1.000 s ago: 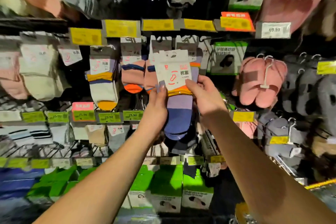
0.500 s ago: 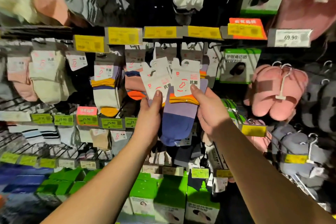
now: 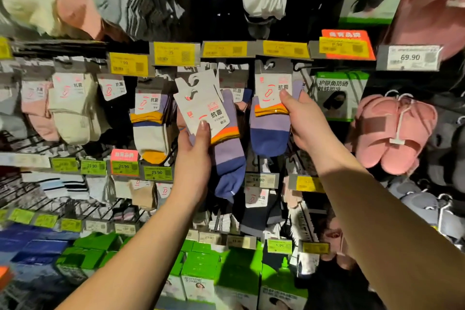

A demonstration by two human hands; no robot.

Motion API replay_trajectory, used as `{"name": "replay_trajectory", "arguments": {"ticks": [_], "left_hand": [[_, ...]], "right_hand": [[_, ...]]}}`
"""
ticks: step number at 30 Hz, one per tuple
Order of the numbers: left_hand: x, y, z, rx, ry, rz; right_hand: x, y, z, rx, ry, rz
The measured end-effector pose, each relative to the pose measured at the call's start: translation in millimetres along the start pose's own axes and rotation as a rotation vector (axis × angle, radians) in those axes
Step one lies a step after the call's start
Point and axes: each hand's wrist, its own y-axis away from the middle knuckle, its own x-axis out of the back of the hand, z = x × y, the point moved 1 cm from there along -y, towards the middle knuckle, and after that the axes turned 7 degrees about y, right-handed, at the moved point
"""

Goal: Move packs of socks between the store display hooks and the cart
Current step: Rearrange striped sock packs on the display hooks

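My left hand (image 3: 195,158) grips tilted packs of purple and blue socks (image 3: 226,148) by their white header cards, in front of the display. To their right, my right hand (image 3: 305,121) holds another purple and blue sock pack (image 3: 270,131); its thumb lies on the white card. That pack's card top reaches up to a display hook (image 3: 270,64) under the yellow price tags. More sock packs (image 3: 151,128) hang on the hooks to the left. The cart is out of sight.
Pink slippers (image 3: 395,131) hang at the right, with grey ones beyond. A green-edged face-mask pack (image 3: 339,95) hangs beside the right hand. Cream and pink sock packs (image 3: 73,106) hang at the left. Green boxes (image 3: 219,274) stand on the shelf below. Wire hooks jut out.
The packs held together in front of me have been split. My left hand took its packs left and down; my right hand carried one pack right and up to the hook row.
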Motion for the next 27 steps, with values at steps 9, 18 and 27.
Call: {"name": "replay_trajectory", "arguments": {"ticks": [9, 18, 27], "left_hand": [[1.7, 3.8, 0.6, 0.017, -0.005, -0.034], [-6.5, 7.9, 3.3, 0.041, -0.014, -0.073], [-10.1, 10.7, 2.3, 0.052, -0.053, -0.111]], "right_hand": [[9.7, -19.0, 12.5, -0.044, 0.058, 0.021], [5.3, -48.3, 8.8, -0.13, 0.892, 0.105], [10.7, -57.4, 18.4, -0.131, 0.987, 0.137]]}}
